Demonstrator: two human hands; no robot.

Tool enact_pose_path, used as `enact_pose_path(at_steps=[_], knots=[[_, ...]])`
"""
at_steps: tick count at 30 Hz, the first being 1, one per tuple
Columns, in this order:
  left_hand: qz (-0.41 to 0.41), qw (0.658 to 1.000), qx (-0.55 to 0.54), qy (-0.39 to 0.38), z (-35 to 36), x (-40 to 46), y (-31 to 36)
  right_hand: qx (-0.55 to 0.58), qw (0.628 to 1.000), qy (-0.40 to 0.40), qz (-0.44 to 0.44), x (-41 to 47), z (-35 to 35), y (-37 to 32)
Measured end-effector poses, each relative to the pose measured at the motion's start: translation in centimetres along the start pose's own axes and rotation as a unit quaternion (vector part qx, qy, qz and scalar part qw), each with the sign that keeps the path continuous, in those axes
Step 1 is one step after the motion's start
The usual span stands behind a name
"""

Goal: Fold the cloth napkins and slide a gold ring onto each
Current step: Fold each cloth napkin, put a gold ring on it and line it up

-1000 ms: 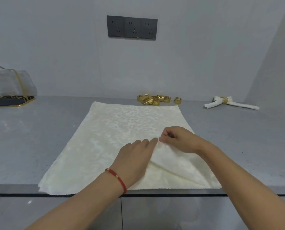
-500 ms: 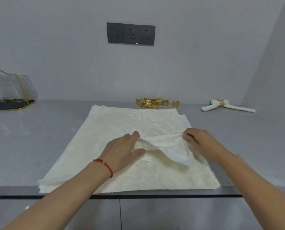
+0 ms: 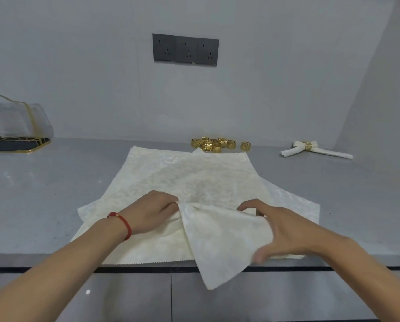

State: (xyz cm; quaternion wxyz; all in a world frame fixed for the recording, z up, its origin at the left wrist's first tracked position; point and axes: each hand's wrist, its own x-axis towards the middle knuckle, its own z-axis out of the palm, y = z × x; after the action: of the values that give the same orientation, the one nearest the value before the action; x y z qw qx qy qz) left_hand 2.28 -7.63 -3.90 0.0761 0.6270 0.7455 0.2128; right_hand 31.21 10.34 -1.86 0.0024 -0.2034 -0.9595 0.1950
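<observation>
Soft, even, rather dim light — faint shadows only; wide-angle bending at the edges, slight blur on the right hand (image 3: 285,231).

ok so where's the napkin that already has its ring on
In the head view the finished napkin lies at the far right of the counter, near the back wall, right of the loose gold rings.

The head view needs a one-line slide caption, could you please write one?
Both hands, left hand and right hand, gather a cream napkin near loose gold rings.
</observation>
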Motion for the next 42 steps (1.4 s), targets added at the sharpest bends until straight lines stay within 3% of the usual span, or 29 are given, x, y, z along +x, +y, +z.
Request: enact_pose_path(at_steps=[5, 10, 15, 19, 23, 29, 32, 34, 36, 38, 40, 42], knots=[[-0.009, 0.995, -0.097, 0.011, -1.4, -0.9, -0.4, -0.136, 0.987, 0.029, -0.082, -0.1, 0.2, 0.4], [0.006, 0.989, -0.131, -0.073, -2.7, 0.2, -0.9, 0.004, 0.988, 0.079, -0.130, 2.0, -0.8, 1.2], [-0.105, 0.986, -0.074, -0.103, -3.6, 5.3, -4.8, 0.182, 0.981, 0.063, 0.001, 9.5, -2.9, 2.7], [-0.206, 0.977, 0.021, -0.047, -3.3, 11.0, -8.5, 0.222, 0.966, 0.097, 0.093, 18.0, -3.9, 4.7], [-0.248, 0.967, 0.065, 0.013, -2.4, 15.8, -10.4, 0.130, 0.967, 0.153, 0.159, 26.1, -2.9, 6.9], [-0.292, 0.945, 0.139, 0.040, -0.9, 19.4, -12.2, -0.141, 0.946, 0.181, 0.231, 29.4, -1.4, 6.2], [-0.277, 0.938, 0.195, 0.070, -0.3, 19.8, -12.4, -0.250, 0.930, 0.195, 0.184, 29.3, -0.6, 5.0], [-0.207, 0.934, 0.265, 0.117, 0.4, 20.1, -12.1, -0.231, 0.946, 0.205, 0.096, 29.1, 0.1, 4.2], [-0.114, 0.954, 0.246, 0.130, 1.3, 20.7, -10.9, -0.183, 0.969, 0.160, 0.040, 28.8, 1.0, 3.8], [-0.072, 0.982, 0.170, 0.050, 2.4, 21.4, -9.6, -0.173, 0.979, 0.107, 0.021, 28.8, 1.9, 3.9], [-0.083, 0.986, 0.142, -0.043, 3.6, 21.7, -9.2, -0.189, 0.977, 0.101, 0.011, 28.7, 2.5, 4.3], [-0.092, 0.981, 0.154, -0.071, 4.6, 21.6, -9.7, -0.197, 0.975, 0.098, 0.015, 28.8, 2.4, 4.3]])
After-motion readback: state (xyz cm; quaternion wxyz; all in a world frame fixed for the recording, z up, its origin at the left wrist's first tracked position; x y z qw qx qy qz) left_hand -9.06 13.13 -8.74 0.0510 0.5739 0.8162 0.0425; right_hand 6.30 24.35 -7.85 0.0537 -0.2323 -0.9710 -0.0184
